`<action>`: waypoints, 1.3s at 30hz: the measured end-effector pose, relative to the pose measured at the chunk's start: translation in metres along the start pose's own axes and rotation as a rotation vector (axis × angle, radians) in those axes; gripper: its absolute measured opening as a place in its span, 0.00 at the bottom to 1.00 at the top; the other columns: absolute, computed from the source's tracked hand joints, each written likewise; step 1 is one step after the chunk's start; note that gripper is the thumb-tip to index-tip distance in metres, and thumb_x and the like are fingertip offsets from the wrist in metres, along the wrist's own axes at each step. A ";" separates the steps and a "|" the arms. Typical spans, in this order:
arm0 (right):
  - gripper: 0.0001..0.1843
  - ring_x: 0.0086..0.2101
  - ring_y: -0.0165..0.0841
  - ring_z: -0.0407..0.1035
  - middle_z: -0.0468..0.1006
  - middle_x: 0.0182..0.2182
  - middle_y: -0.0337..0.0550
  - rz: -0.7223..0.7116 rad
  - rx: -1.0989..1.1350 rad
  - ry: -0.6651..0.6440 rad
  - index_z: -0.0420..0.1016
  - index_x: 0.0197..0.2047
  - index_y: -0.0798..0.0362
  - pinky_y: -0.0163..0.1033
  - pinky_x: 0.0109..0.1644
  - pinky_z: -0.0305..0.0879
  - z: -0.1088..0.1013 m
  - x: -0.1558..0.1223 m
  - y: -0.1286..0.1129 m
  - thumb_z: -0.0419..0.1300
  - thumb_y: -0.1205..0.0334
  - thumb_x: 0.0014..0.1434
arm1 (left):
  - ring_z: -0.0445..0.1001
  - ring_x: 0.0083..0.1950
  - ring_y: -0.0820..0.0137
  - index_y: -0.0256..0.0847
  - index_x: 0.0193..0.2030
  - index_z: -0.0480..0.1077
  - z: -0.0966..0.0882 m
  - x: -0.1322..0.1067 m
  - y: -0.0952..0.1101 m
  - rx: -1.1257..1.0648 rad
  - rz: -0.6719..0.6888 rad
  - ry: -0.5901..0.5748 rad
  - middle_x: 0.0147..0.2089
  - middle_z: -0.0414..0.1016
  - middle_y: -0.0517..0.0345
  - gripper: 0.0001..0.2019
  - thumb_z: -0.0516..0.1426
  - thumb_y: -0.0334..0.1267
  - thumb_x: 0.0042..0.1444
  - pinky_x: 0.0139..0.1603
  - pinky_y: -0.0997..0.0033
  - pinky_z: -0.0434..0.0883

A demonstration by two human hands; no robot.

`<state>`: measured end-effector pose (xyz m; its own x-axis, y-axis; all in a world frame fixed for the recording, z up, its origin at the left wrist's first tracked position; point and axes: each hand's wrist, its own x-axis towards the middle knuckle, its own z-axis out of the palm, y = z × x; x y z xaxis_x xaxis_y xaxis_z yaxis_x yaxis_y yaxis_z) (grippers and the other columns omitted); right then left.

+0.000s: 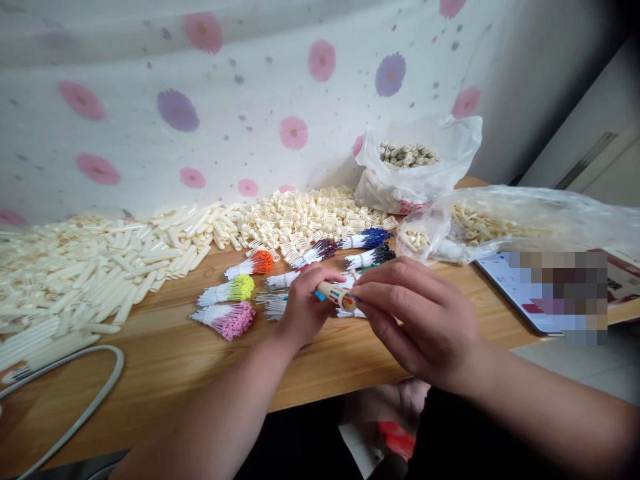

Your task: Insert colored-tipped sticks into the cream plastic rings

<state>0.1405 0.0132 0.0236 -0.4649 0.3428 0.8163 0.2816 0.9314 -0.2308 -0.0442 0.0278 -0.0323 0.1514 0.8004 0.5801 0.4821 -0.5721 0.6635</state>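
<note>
My left hand (311, 303) is closed around a cream multicolour pen part (334, 293) with slots along its side and coloured pieces showing at its open end. That end faces my right hand (420, 313), whose thumb and fingertips are pinched together right beside it; what they hold is too small or hidden to make out. Around my hands lie bundles of white pen refills with coloured ends: pink (233, 321), yellow (230, 290), orange (253, 263), dark purple (316, 253), blue (367, 239) and black (373, 256). Other bundles are partly hidden behind my hands.
Cream pen barrels (150, 257) are heaped at the left, slotted cream parts (310, 217) at the back. A plastic bag (385, 190) of small parts and a clear bag (500, 223) of cream pieces sit at the right, near a tablet-like device (510, 293). A white cable (113, 380) loops at front left.
</note>
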 end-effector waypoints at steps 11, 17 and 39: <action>0.04 0.32 0.30 0.65 0.68 0.31 0.43 0.117 -0.089 0.071 0.73 0.32 0.56 0.37 0.34 0.65 -0.005 -0.005 0.011 0.61 0.73 0.53 | 0.65 0.47 0.64 0.41 0.52 0.66 -0.003 -0.006 0.006 0.062 0.069 -0.102 0.43 0.65 0.50 0.24 0.41 0.54 0.62 0.50 0.62 0.63; 0.05 0.33 0.30 0.66 0.69 0.31 0.44 0.151 -0.044 0.054 0.72 0.29 0.56 0.37 0.35 0.65 -0.006 -0.005 0.013 0.59 0.74 0.54 | 0.65 0.44 0.66 0.41 0.48 0.70 0.003 -0.008 0.006 0.127 0.090 -0.002 0.40 0.63 0.53 0.20 0.45 0.52 0.62 0.46 0.64 0.65; 0.06 0.37 0.33 0.69 0.73 0.34 0.44 0.443 0.149 0.037 0.76 0.35 0.54 0.40 0.40 0.66 -0.012 -0.014 0.057 0.58 0.65 0.58 | 0.65 0.38 0.68 0.40 0.38 0.69 0.006 -0.005 -0.008 0.084 -0.061 0.081 0.35 0.65 0.55 0.17 0.48 0.50 0.61 0.41 0.67 0.64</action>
<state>0.1733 0.0598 0.0055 -0.2961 0.7093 0.6397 0.3217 0.7047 -0.6324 -0.0433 0.0296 -0.0429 0.0508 0.8140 0.5786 0.5594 -0.5031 0.6587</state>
